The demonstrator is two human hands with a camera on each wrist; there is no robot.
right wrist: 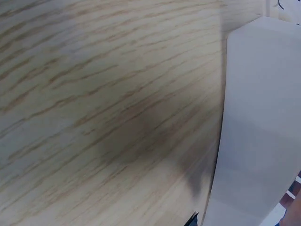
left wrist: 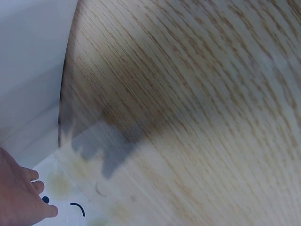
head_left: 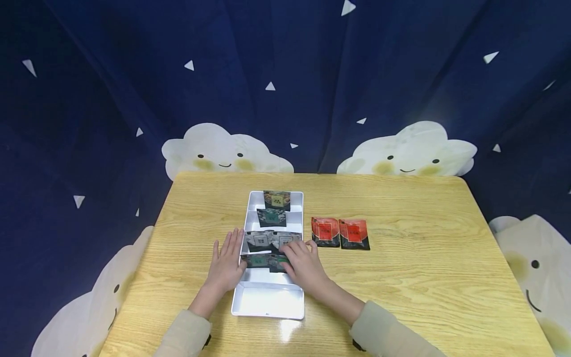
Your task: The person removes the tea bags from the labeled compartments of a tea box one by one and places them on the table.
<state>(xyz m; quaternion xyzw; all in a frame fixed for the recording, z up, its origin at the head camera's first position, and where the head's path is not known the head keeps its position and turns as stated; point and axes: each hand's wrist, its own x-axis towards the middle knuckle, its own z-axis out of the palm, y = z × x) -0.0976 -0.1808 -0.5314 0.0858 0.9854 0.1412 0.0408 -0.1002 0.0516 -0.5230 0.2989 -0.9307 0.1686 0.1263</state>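
A long white divided tray [head_left: 267, 301] stands on the table with several sachets in its compartments. My left hand [head_left: 226, 267] lies along the tray's left side with straight fingers, its thumb beside a dark green sachet [head_left: 257, 261]. My right hand [head_left: 305, 265] reaches over the right rim and pinches a second dark green sachet [head_left: 276, 264], thumb in front and fingers behind. Those fingers partly cover a grey sachet [head_left: 285, 238]; another grey sachet [head_left: 258, 240] stands left of it. In the left wrist view the left hand [left wrist: 21, 193] shows beside the tray wall [left wrist: 33, 61].
Two red and black sachets, a left one [head_left: 325, 232] and a right one [head_left: 354, 234], lie flat right of the tray. A teal-labelled sachet [head_left: 271, 217] and a yellow-labelled sachet [head_left: 277, 200] stand in the tray's far compartments. A dark blue curtain [head_left: 303, 99] hangs behind the wooden table [head_left: 424, 277].
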